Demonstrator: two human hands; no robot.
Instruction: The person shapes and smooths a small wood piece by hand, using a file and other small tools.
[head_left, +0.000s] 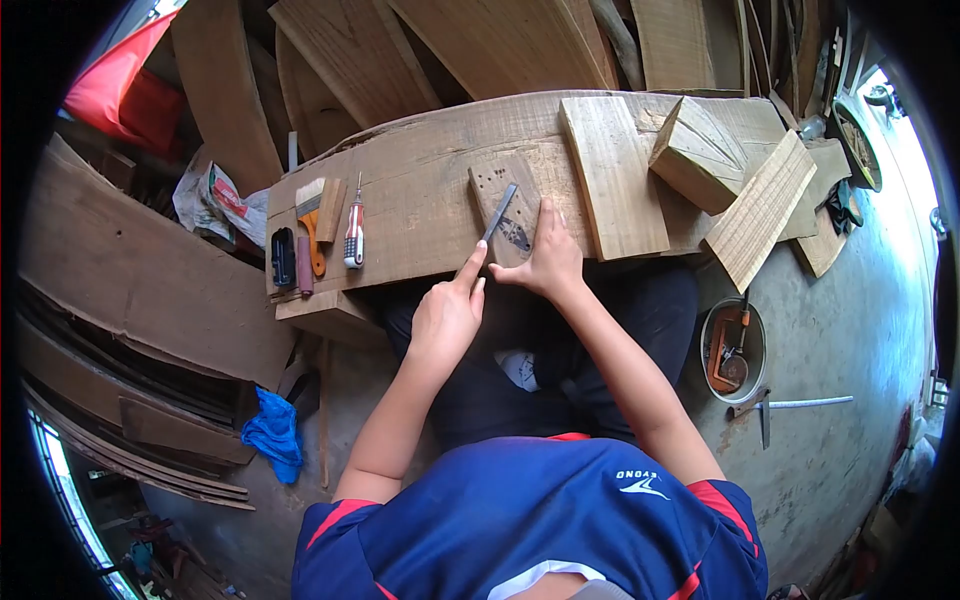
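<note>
My left hand (448, 318) is wrapped round the handle of a slim metal tool (500, 212), its forefinger stretched along it. The tool's grey blade lies slantwise over a small wooden block (490, 184) with several dark holes near its far end and a dark patch nearer me. At the block's right edge is my right hand (548, 258), thumb and fingers spread against its near corner, holding it on the plank bench (410, 220).
Left on the bench lie a brush (313, 225), a red-and-white screwdriver (354, 235) and a black object (283, 257). A board (615, 175), a thick block (698, 155) and a thin board (760, 210) are on the right. A bucket (762, 350) stands below.
</note>
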